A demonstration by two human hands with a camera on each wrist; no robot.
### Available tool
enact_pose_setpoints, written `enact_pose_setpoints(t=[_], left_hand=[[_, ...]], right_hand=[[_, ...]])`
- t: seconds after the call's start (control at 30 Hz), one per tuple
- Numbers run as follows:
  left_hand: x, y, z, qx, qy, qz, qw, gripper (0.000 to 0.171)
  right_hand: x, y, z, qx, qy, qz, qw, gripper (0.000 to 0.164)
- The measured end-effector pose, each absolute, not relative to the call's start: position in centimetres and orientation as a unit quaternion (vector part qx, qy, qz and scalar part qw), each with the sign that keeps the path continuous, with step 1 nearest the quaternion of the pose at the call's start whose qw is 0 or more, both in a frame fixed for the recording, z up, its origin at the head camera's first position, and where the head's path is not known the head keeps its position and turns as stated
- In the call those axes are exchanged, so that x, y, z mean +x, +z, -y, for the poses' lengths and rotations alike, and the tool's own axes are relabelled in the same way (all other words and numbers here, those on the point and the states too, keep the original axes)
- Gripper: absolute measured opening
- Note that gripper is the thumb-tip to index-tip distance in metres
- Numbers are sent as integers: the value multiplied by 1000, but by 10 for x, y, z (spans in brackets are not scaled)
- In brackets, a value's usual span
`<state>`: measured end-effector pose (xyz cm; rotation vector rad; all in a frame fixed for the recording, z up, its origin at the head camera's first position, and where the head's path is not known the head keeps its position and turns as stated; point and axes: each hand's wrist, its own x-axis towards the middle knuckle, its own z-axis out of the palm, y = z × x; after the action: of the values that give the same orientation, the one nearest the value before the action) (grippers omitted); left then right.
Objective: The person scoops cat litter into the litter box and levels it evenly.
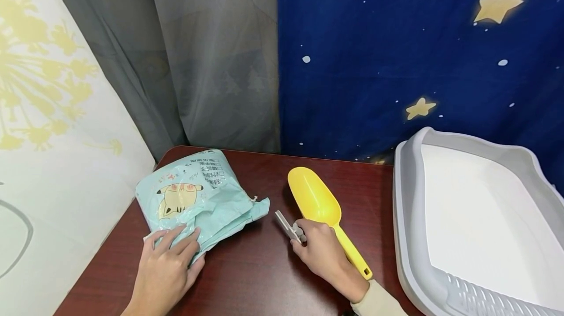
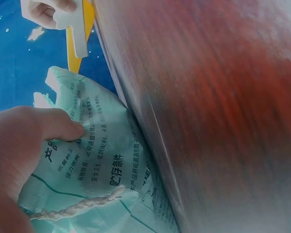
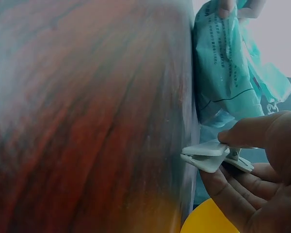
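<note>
A light-blue plastic bag [image 1: 194, 191] with a cartoon animal and printed text lies at the table's left, its near end folded and crumpled. My left hand [image 1: 169, 262] grips that end, with fingers on top and the thumb [image 2: 63, 125] against the printed side. A twisted white cord [image 2: 82, 206] crosses the bag in the left wrist view. Between the bag and a yellow scoop [image 1: 315, 198], my right hand [image 1: 323, 252] pinches a pale grey sealing clip [image 1: 288, 228] by its handle end. In the right wrist view, the clip's flat jaws are slightly apart.
The yellow scoop lies on the dark red wooden table [image 1: 251, 277], its handle beside my right hand. At the right stands a large grey litter tray [image 1: 411, 237] with a white inside. Grey and blue star-patterned curtains [image 1: 343, 71] hang behind the table.
</note>
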<state>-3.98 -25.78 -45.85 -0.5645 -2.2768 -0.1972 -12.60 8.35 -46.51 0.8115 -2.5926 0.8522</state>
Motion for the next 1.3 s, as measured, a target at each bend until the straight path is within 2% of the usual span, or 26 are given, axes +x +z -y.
enact_pose_setpoints(t=[0.2, 0.53, 0.8, 1.03, 1.3], left_hand=[[-37, -458, 258, -210, -67, 908, 358, 66], [-40, -459, 258, -224, -77, 892, 384, 64], [-39, -460, 259, -221, -76, 894, 382, 68], [-39, -459, 259, -222, -76, 894, 383, 68], [-40, -460, 259, -223, -75, 892, 385, 69]], right_hand=[[-126, -466, -83, 275, 297, 904, 139, 29], [-126, -469, -83, 277, 308, 902, 126, 33], [-125, -471, -82, 271, 297, 904, 143, 30], [-124, -472, -82, 259, 285, 911, 148, 32], [-124, -473, -83, 257, 254, 915, 180, 36]])
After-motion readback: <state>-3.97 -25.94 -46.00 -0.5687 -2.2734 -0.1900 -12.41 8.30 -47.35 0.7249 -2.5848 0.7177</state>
